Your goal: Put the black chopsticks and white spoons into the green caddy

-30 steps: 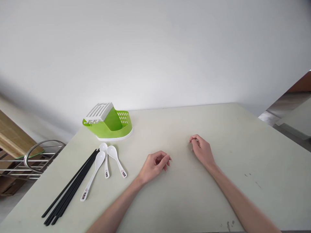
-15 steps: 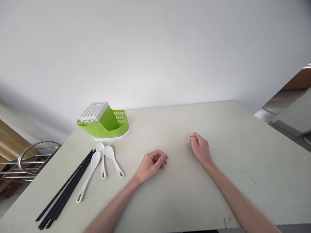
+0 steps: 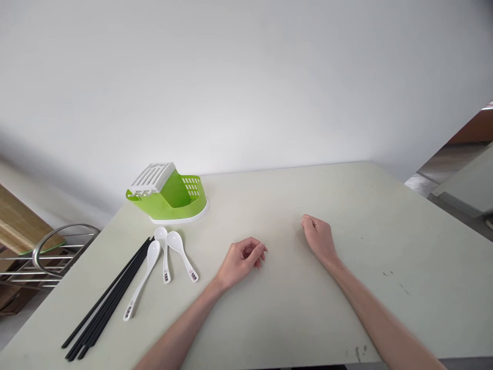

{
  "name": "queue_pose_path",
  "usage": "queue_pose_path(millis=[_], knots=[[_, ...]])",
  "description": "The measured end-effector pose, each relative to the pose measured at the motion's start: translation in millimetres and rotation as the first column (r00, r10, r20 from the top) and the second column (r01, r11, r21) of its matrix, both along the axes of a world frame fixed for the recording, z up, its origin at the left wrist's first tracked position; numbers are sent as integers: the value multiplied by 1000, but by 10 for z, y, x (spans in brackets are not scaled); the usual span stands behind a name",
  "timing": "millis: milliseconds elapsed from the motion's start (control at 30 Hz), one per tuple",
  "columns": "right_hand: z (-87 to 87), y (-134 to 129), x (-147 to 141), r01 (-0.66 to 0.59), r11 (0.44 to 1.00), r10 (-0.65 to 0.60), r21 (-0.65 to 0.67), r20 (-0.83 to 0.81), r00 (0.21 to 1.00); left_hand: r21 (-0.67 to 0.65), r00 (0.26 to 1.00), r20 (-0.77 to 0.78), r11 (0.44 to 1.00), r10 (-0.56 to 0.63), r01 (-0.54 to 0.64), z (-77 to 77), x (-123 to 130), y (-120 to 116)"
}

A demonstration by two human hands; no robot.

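Observation:
My left hand (image 3: 243, 258) rests on the table (image 3: 292, 313) with its fingers loosely curled and the thumb against them; nothing shows inside. To the right and slightly farther back, my right hand (image 3: 316, 236) is closed in a fist on the tabletop. Left of my hands lie three white spoons, a long one (image 3: 142, 287), a short one (image 3: 165, 259) and another (image 3: 185, 257), bowls pointing away from me. Beside them is a bundle of several black chopsticks (image 3: 110, 300). Behind the spoons stands a green utensil holder (image 3: 177, 203) with a slotted white top (image 3: 153, 176).
A pale wall (image 3: 246, 92) rises along the table's back edge. Off the left side are a metal wire rack (image 3: 46, 257) and a wooden board (image 3: 23, 221). Dark marks (image 3: 360, 353) spot the table near its front edge. A pale furniture piece (image 3: 466, 180) stands beyond the right side.
The view has shifted slightly, so the things on the left appear a little farther right. My right hand looks slightly lower; both hands keep their closed shapes.

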State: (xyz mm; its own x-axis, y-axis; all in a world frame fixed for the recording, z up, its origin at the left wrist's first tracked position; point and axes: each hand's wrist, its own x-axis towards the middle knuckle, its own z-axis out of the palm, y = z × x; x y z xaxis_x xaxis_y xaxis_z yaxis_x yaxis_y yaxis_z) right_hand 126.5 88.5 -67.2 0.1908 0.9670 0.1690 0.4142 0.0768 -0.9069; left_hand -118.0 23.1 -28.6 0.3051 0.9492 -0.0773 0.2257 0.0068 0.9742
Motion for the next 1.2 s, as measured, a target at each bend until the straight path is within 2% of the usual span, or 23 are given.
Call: queue_pose_path(millis=[367, 600, 700, 800, 900, 1000, 1100, 1200], knots=[[-33, 33, 15, -25, 999, 25, 26, -1, 1000, 40, 999, -45, 999, 13, -11, 4, -2, 22], [-35, 13, 32, -44, 998, 45, 38, -15, 999, 100, 997, -77, 995, 27, -19, -70, 18, -33], [-35, 2, 43, -44, 998, 44, 39, -15, 999, 122, 991, -133, 991, -30, 46, 44, -21, -116], [-44, -5, 57, -49, 998, 49, 35, -13, 999, 188, 975, -216, 978, -45, 87, 311, -165, -218], [-51, -15, 62, -61, 998, 62, 28, -11, 998, 296, 959, -271, 955, 88, -4, 636, -422, -312], [-47, -32, 61, -71, 997, 71, 29, -5, 997, 405, 889, -362, 906, 281, -121, 900, -777, -408], [-40, -51, 58, -77, 996, 77, 31, 3, 997, 491, 747, -445, 832, 494, -258, 1034, -1211, -531], [-34, -68, 49, -88, 996, 88, 34, 12, 996, 512, 567, -536, 775, 625, -371, 1021, -1697, -695]])
